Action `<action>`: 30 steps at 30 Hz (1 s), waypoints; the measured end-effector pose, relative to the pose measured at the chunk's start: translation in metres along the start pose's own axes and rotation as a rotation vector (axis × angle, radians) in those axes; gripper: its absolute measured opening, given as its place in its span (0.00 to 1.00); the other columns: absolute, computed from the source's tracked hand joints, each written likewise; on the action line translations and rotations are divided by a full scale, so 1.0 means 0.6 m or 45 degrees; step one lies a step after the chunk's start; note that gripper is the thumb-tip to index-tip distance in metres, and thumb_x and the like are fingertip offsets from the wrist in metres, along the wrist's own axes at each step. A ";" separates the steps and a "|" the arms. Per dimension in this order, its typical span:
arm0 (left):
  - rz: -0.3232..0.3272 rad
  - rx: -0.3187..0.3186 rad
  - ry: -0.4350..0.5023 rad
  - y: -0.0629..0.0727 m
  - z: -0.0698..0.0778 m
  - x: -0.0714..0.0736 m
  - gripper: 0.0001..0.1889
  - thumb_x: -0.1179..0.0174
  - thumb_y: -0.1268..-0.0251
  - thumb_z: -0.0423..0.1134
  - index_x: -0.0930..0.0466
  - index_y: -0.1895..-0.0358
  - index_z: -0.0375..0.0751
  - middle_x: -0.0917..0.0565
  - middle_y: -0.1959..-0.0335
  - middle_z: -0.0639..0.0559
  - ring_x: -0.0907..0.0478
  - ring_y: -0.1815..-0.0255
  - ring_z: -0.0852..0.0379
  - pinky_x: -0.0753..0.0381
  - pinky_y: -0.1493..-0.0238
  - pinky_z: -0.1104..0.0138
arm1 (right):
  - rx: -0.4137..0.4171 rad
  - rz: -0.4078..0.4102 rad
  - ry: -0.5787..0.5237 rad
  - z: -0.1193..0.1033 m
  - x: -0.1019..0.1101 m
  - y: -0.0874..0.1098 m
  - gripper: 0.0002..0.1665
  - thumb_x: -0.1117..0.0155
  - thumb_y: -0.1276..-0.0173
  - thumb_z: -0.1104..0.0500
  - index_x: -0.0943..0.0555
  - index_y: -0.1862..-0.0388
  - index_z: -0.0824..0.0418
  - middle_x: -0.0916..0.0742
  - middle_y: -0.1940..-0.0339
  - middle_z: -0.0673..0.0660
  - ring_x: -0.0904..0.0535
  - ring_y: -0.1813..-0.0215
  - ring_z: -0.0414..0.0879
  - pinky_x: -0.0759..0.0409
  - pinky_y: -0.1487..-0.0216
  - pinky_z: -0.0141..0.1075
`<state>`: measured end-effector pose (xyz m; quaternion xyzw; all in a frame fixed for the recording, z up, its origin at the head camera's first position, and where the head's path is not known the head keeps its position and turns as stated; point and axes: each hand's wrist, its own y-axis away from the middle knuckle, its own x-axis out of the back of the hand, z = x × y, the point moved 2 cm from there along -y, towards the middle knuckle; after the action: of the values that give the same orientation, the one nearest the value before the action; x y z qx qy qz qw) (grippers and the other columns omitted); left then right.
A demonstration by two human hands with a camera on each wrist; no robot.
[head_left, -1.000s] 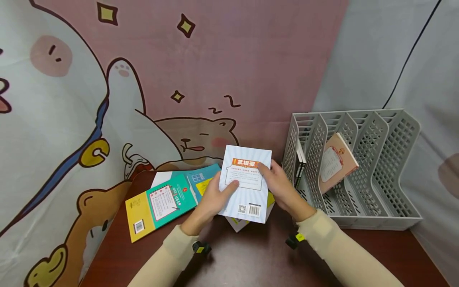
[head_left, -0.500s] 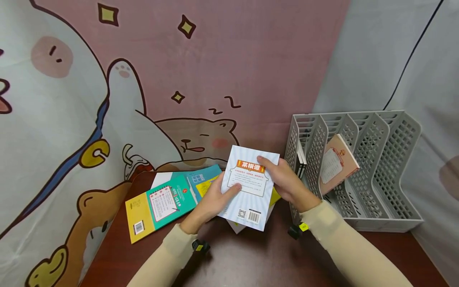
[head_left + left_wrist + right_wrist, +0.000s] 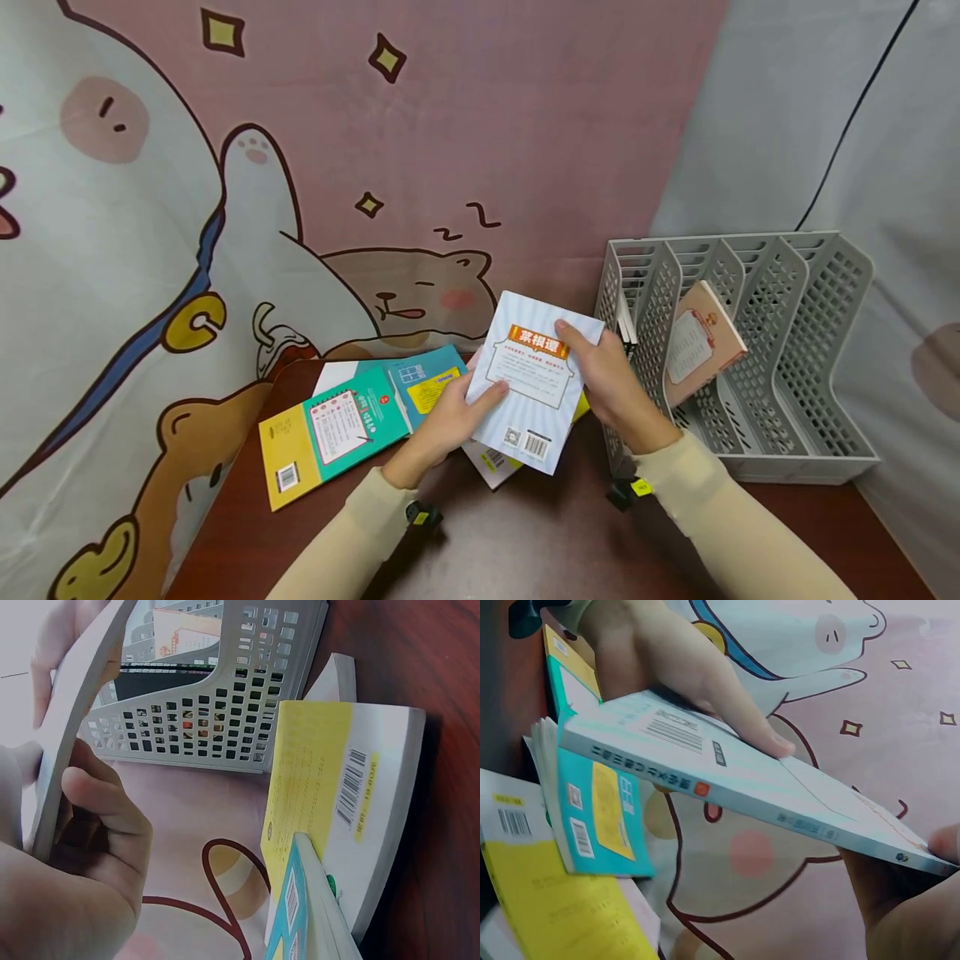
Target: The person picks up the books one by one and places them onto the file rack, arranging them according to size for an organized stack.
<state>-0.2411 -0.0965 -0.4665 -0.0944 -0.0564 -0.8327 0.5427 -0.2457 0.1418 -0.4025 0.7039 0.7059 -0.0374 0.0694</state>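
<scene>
A pale blue book with an orange title band is held up over the table between both hands. My left hand grips its left edge, thumb on the cover and fingers curled behind, as the left wrist view shows. At the upper right edge my right hand pinches the book, its thumb near the title. The spine faces the right wrist camera. Below the held book lies a yellow and white book, partly hidden in the head view. A green and yellow book and a blue book lie to the left.
A grey slotted file rack stands on the right of the brown table. A pinkish-orange book leans in one of its compartments, and dark-spined books stand in the leftmost one. A cartoon-printed curtain hangs behind.
Both hands have carried the pale blue book to the right, towards the rack, and it has turned a little clockwise. The other books and the rack have stayed put.
</scene>
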 end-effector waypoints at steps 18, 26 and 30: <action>-0.157 -0.002 -0.090 -0.014 -0.023 -0.037 0.13 0.38 0.14 0.50 0.13 0.44 0.47 0.10 0.53 0.27 0.17 0.64 0.22 0.14 0.70 0.66 | 0.478 0.310 0.071 -0.081 0.127 0.070 0.04 0.32 0.17 0.56 0.12 0.52 0.54 0.05 0.66 0.45 0.07 0.67 0.38 0.09 0.67 0.32; -0.218 -0.019 -0.054 -0.039 0.002 -0.106 0.11 0.37 0.15 0.46 0.13 0.44 0.44 0.08 0.51 0.34 0.11 0.72 0.49 0.07 0.65 0.60 | 0.541 0.331 0.060 -0.087 0.191 0.098 0.06 0.31 0.19 0.62 0.08 0.56 0.54 0.05 0.68 0.47 0.07 0.71 0.38 0.11 0.72 0.30; -0.229 0.007 -0.007 -0.049 0.011 -0.136 0.15 0.36 0.16 0.45 0.14 0.39 0.40 0.07 0.52 0.43 0.08 0.70 0.48 0.05 0.59 0.48 | 0.588 0.338 0.003 -0.095 0.219 0.111 0.07 0.32 0.20 0.66 0.08 0.55 0.58 0.04 0.68 0.49 0.07 0.72 0.39 0.12 0.72 0.30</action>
<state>-0.2351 -0.0103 -0.4777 -0.0898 -0.0685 -0.8777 0.4658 -0.1819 0.2806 -0.3627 0.7875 0.5804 -0.1871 -0.0895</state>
